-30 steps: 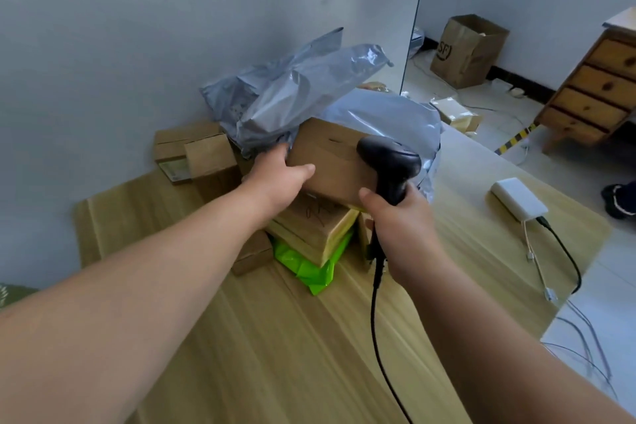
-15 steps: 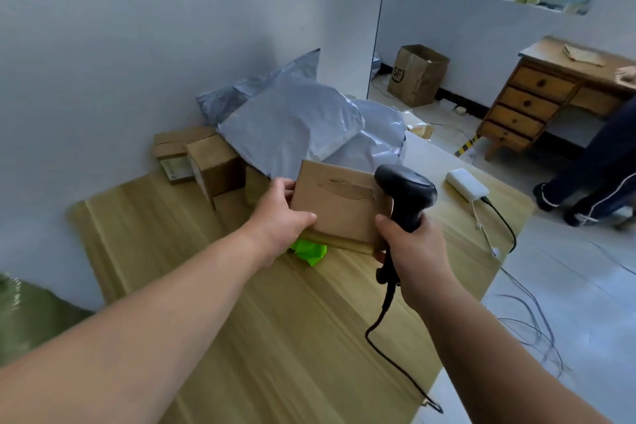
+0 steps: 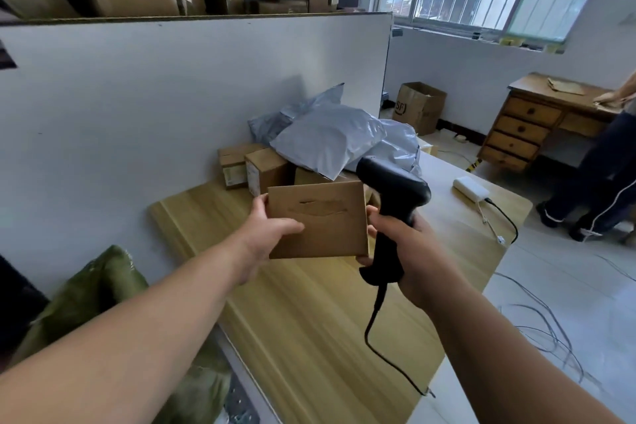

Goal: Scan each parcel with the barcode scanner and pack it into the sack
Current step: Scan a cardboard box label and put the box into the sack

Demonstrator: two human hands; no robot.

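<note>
**Thin parcel held up beside the scanner**

The left hand (image 3: 272,234) is holding a flat cardboard parcel (image 3: 316,220) in the air above the bench (image 3: 327,337). Its thumb is lying across the near face and its fingers (image 3: 260,200) are wrapping the left edge, pinching the card between them. The right hand (image 3: 406,244) is gripping the barcode scanner (image 3: 392,196) by the handle with its fingers curled round it, and it seems to be steadying the parcel's right edge as well.

No label is showing on the face toward the camera. The parcel is looking thin, stiff and light, since a pinch at one edge is carrying most of it. A dented crease across the face is suggesting card that gives under pressure, so gripping at the edges, not the middle, is looking safest. The matte surface is unlikely to slip.

The green sack (image 3: 103,286) is sitting low on the left beside the bench, well apart from the parcel.
</note>
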